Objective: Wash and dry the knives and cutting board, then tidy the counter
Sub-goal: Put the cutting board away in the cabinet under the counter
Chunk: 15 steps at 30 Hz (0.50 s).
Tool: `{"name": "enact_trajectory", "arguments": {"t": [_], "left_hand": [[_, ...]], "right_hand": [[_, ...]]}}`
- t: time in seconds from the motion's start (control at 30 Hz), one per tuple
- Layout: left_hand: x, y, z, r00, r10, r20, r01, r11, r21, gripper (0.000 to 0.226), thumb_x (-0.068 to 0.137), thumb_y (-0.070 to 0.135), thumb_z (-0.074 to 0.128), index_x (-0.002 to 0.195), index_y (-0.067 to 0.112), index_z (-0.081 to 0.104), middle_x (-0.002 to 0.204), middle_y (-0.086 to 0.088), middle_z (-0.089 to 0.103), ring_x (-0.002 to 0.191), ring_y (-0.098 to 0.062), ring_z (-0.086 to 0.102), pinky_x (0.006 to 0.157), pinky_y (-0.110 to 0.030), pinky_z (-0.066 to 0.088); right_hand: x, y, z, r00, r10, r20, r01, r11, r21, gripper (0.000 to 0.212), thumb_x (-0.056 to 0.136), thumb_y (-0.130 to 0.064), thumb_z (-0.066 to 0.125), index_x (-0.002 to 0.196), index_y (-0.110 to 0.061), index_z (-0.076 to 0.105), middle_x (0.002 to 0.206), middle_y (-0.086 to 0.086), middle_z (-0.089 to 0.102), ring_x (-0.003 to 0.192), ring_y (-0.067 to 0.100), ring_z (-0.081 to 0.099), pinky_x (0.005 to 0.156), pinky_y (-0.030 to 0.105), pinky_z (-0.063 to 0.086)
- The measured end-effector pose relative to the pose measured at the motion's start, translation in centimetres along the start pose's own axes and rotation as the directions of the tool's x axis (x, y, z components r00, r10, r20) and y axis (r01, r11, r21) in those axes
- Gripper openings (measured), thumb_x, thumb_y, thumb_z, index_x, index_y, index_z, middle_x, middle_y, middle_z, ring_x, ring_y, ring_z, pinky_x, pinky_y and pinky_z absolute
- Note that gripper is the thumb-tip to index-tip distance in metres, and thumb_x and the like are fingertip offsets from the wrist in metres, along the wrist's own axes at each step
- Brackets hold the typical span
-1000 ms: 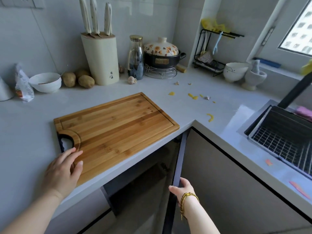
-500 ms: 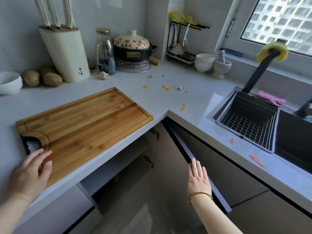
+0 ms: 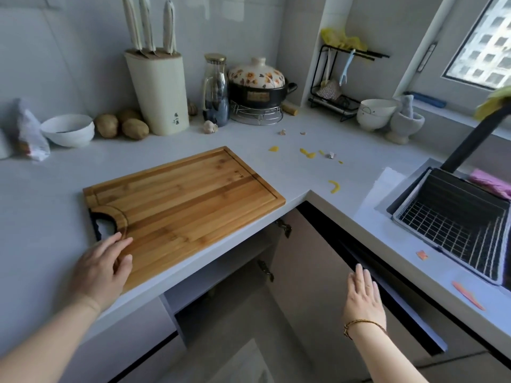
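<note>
Bamboo cutting board [image 3: 188,200] lies flat on white counter [image 3: 41,211], above the open corner cabinet. Left hand [image 3: 102,269] rests on its near corner by the handle cutout, fingers relaxed, gripping nothing. Right hand [image 3: 362,297] is flat, fingers straight and together, at the open cabinet door [image 3: 309,266], holding nothing. Three knives [image 3: 149,26] stand in the knife block [image 3: 159,92] by the wall.

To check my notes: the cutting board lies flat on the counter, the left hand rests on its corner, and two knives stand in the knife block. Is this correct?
Not two: the head view shows three knives in the knife block. The cutting board, counter and left hand are as stated.
</note>
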<state>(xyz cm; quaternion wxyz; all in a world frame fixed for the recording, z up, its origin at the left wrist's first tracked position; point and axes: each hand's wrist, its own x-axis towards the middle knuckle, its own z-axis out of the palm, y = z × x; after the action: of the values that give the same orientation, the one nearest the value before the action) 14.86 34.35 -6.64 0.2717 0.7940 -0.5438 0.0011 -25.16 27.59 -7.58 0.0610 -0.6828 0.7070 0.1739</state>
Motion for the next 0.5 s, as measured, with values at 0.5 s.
{"name": "enact_trajectory", "arguments": {"t": [0.5], "left_hand": [[0.0, -1.2, -1.7, 0.955, 0.015, 0.296, -0.051, 0.992, 0.115, 0.054, 0.086, 0.037, 0.037, 0.127, 0.007, 0.055, 0.138, -0.015, 0.047, 0.128, -0.036, 0.043, 0.107, -0.048, 0.028]], "right_hand": [[-3.8, -26.0, -6.9, 0.948, -0.046, 0.314, -0.315, -0.032, 0.949, 0.1, 0.08, -0.044, 0.064, 0.147, -0.012, -0.002, 0.156, 0.005, 0.004, 0.143, 0.025, 0.013, 0.113, 0.042, 0.021]]}}
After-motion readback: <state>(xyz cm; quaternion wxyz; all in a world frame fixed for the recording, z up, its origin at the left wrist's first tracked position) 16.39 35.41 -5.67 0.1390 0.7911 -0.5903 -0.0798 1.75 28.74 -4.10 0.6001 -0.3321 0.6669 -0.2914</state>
